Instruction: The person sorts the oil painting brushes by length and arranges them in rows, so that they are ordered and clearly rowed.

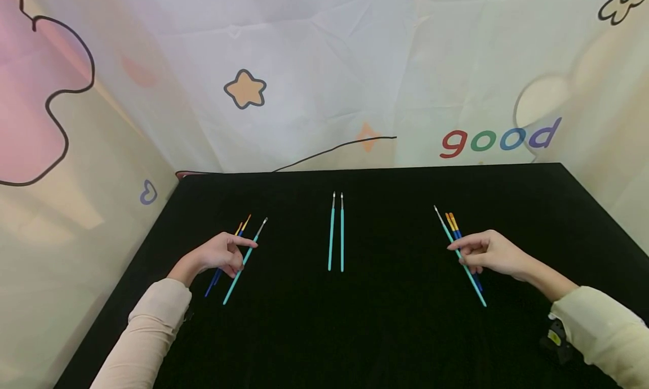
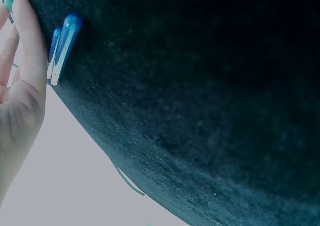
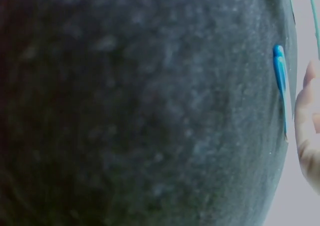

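Note:
My left hand [image 1: 223, 251] pinches a teal paintbrush [image 1: 234, 287] on the table's left side, its bristle end tilted up and to the right. Just left of it lie two blue paintbrushes [image 1: 216, 276] with yellow-orange tips, partly covered by the hand; their handle ends [image 2: 70, 36] show in the left wrist view. On the right side, my right hand [image 1: 489, 253] pinches another teal paintbrush [image 1: 471, 281], bristles pointing up-left. Two more blue paintbrushes [image 1: 458, 229] lie beneath that hand, partly hidden. Between both hands, two teal paintbrushes [image 1: 331, 240] lie side by side.
A black cloth-covered table [image 1: 324, 332] spreads under everything, its far edge against a pale printed backdrop [image 1: 324, 79] that also lines both sides. A dark device [image 1: 556, 344] hangs by the right sleeve cuff.

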Tool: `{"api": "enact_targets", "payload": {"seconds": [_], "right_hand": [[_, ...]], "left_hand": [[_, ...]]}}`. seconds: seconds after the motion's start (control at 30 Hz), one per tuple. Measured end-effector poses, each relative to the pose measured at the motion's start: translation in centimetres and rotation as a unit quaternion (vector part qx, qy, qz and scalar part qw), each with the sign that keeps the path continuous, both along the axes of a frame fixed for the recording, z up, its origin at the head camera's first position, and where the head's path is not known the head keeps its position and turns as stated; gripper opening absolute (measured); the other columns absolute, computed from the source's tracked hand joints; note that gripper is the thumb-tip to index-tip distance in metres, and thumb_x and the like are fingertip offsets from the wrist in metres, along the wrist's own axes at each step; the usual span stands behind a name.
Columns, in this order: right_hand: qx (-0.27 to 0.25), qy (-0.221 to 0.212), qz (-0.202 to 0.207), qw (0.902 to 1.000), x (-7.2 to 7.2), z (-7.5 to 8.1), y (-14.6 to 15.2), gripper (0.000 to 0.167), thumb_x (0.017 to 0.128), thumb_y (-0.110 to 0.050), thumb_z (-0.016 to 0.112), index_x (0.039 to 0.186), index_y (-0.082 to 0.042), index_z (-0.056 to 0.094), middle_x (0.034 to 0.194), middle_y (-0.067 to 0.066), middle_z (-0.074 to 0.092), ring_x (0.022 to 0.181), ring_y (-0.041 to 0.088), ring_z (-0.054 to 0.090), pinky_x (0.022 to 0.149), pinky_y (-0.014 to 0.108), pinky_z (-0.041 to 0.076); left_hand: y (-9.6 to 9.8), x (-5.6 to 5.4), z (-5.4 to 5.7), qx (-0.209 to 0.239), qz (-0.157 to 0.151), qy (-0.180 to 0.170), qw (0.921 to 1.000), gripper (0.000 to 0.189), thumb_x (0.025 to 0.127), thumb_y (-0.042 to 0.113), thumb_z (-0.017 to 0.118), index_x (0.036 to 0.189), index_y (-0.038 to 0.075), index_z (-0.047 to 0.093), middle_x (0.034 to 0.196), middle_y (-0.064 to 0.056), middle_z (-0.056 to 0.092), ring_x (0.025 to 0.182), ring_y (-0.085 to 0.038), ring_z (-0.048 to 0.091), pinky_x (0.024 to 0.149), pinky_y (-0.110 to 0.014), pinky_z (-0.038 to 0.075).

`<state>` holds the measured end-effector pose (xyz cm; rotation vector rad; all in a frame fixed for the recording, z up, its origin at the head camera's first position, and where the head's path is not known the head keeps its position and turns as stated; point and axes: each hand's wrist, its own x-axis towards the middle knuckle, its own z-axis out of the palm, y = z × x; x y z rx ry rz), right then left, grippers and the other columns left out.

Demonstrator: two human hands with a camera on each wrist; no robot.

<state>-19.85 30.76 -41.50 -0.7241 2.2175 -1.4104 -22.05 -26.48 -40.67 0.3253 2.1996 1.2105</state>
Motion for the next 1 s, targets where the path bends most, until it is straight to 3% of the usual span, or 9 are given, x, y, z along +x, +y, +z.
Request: {"api": "enact_targets", "payload": {"seconds": [0.33, 0.57, 1.0], "right_hand": [[-0.03, -0.014, -0.005, 0.9994, 0.1, 0.6, -0.2, 0.035, 0.088, 0.0, 0.052, 0.116, 0.019, 0.044, 0.084, 0.022, 0.06, 0.068, 0.019, 0.06, 0.06, 0.031, 0.052], [-0.024, -0.005, -0.036, 0.999, 0.5, 0.9, -0.8, 0.031, 0.087, -0.001, 0.054, 0.114, 0.014, 0.05, 0.084, 0.017, 0.062, 0.067, 0.019, 0.06, 0.06, 0.031, 0.052], [-0.003, 0.002, -0.043, 0.9991, 0.3, 0.6, -1.2, 0.035, 0.087, -0.004, 0.055, 0.115, 0.017, 0.047, 0.086, 0.022, 0.06, 0.067, 0.021, 0.061, 0.059, 0.033, 0.053]], "left_hand": [[0.2, 0.0, 0.4, -0.003, -0.012, 0.008, 0.9999, 0.052, 0.079, -0.008, 0.051, 0.13, -0.007, 0.042, 0.062, -0.004, 0.053, 0.063, -0.019, 0.056, 0.064, -0.039, 0.054], [0.8, -0.1, 0.7, 0.023, -0.021, 0.024, 0.9992, 0.052, 0.081, -0.008, 0.052, 0.131, -0.008, 0.039, 0.069, -0.007, 0.055, 0.066, -0.021, 0.057, 0.067, -0.04, 0.054], [2.0, -0.4, 0.9, 0.054, -0.028, 0.056, 0.9966, 0.055, 0.08, -0.01, 0.052, 0.133, -0.008, 0.037, 0.074, -0.011, 0.054, 0.074, -0.024, 0.059, 0.069, -0.04, 0.053]]}}
